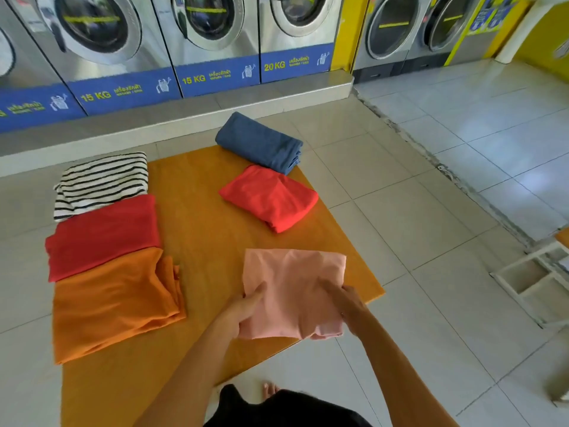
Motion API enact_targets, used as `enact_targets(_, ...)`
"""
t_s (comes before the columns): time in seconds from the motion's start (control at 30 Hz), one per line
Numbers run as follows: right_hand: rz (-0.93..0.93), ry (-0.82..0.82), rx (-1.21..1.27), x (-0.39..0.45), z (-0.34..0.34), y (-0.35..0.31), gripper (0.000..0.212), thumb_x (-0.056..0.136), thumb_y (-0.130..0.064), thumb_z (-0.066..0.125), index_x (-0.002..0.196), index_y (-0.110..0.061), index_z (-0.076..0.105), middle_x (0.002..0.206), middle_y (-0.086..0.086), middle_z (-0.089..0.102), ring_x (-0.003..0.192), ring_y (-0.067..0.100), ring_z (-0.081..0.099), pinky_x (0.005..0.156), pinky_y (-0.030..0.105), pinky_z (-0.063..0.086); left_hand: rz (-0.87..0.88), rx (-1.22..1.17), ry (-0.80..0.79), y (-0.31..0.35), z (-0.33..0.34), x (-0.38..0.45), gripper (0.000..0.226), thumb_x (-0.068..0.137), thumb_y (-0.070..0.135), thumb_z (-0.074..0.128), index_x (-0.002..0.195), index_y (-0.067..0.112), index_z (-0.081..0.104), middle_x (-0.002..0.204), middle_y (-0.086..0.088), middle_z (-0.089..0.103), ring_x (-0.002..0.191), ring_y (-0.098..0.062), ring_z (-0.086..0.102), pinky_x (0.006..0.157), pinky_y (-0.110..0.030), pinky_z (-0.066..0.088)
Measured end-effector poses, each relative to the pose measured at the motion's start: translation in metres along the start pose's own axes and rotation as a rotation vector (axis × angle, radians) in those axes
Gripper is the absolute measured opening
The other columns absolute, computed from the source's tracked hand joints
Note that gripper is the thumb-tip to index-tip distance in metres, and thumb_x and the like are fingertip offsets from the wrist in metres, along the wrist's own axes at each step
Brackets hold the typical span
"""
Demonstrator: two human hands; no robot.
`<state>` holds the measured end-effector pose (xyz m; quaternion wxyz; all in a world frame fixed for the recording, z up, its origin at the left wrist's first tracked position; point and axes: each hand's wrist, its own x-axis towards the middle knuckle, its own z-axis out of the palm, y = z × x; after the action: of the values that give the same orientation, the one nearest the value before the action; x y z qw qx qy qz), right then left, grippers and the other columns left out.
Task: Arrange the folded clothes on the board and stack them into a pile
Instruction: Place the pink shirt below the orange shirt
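Note:
An orange-brown board (203, 229) lies on the tiled floor. A folded pink cloth (292, 278) rests on its near right part. My left hand (243, 312) grips the cloth's near left edge and my right hand (345, 303) grips its near right edge. Further back on the right lie a folded bright red cloth (271, 197) and a folded blue cloth (258, 141), partly off the board. Along the left edge sit a striped cloth (101, 183), a dark red cloth (101, 235) and an orange cloth (114, 303), overlapping in a row.
A row of washing machines (197, 41) on a raised grey step (184, 118) stands behind the board. A white frame (535, 278) lies on the floor at the right. My bare foot (269, 389) shows at the board's near edge.

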<state>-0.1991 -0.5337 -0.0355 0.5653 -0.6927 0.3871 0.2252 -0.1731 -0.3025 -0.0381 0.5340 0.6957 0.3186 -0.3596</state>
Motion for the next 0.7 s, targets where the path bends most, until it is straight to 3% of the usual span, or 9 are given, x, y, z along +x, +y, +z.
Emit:
enact_targets(0.17,-0.062,-0.117,-0.008,-0.018,0.042,-0.004,0.074,0.069,-0.063,0.074,0.123,-0.014,0.062,0.113,0.006,0.07,0.102,0.028,0.066,0.091,0.051,0.056,0.045,-0.267,0.049,-0.044,-0.05,-0.023,0.083,0.062,0.064,0.077,0.129,0.022,0.053,0.123,-0.003,0.062,0.109,-0.03,0.057,0.098,-0.046,0.047)
enact_targets(0.3,-0.087,-0.272,0.071,-0.05,0.078,-0.009,0.047,0.081,-0.041,0.077,0.116,-0.014,0.062,0.113,0.01,0.071,0.103,0.031,0.067,0.094,0.055,0.055,0.201,-0.429,0.124,-0.07,-0.096,-0.066,0.041,0.082,0.042,0.071,0.118,0.024,0.061,0.116,-0.002,0.068,0.105,-0.027,0.062,0.087,-0.043,0.052)
enact_targets(0.4,-0.125,-0.431,0.078,-0.074,0.111,-0.015,0.043,0.083,-0.035,0.078,0.117,-0.012,0.066,0.11,0.009,0.076,0.103,0.031,0.071,0.091,0.053,0.058,0.276,-0.469,0.21,-0.091,-0.133,-0.101,0.021,0.086,0.04,0.067,0.104,0.029,0.064,0.104,0.001,0.072,0.098,-0.025,0.066,0.078,-0.042,0.055)
enact_targets(0.5,-0.162,-0.552,0.027,-0.098,0.153,-0.021,0.024,0.09,-0.027,0.071,0.11,-0.014,0.071,0.104,0.007,0.078,0.096,0.027,0.074,0.079,0.042,0.062,0.273,-0.507,0.309,-0.122,-0.17,-0.119,0.033,0.085,0.053,0.062,0.112,0.034,0.061,0.111,0.001,0.069,0.102,-0.027,0.065,0.086,-0.051,0.055)
enact_targets(0.6,-0.176,-0.618,-0.066,-0.112,0.199,-0.015,0.03,0.091,-0.032,0.069,0.115,-0.015,0.069,0.109,0.007,0.076,0.098,0.026,0.073,0.075,0.038,0.062,0.227,-0.531,0.394,-0.155,-0.201,-0.128,0.049,0.086,0.058,0.059,0.121,0.024,0.057,0.113,-0.001,0.067,0.104,-0.028,0.064,0.088,-0.05,0.055)
enact_targets(0.7,-0.159,-0.611,-0.143,-0.115,0.24,0.001,0.04,0.091,-0.035,0.068,0.124,-0.014,0.063,0.119,0.008,0.071,0.099,0.026,0.07,0.072,0.038,0.061,0.151,-0.486,0.501,-0.183,-0.225,-0.12,0.047,0.085,0.06,0.057,0.11,0.02,0.059,0.102,-0.001,0.066,0.099,-0.028,0.063,0.087,-0.048,0.054)
